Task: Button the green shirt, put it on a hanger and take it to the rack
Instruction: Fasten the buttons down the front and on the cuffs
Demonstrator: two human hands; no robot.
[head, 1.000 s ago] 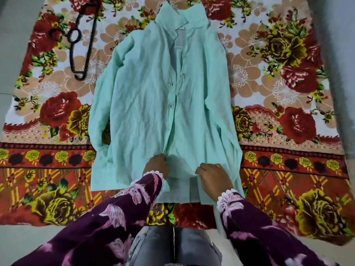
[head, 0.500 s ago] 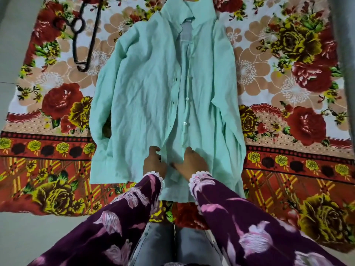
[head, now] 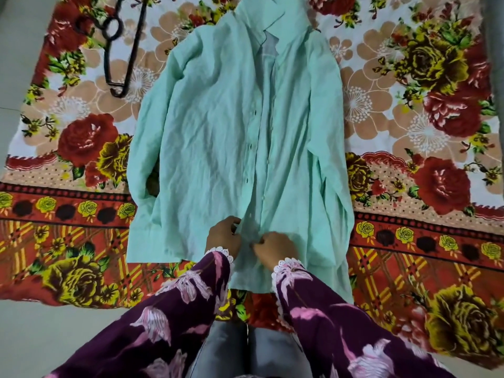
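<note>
At upper left I see the black hanger (head: 122, 47) on the floral blanket (head: 425, 126). The green shirt (head: 218, 137) lies flat at centre. My left hand (head: 223, 236) and right hand (head: 274, 248) pinch its lower placket edges, nearly touching.

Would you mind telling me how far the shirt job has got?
Done: the pale green cotton shirt lies flat on the floral blanket. In hand: left hand and right hand pinch the placket near the hem. Left: buttons above look unfastened, black hanger untouched.
</note>
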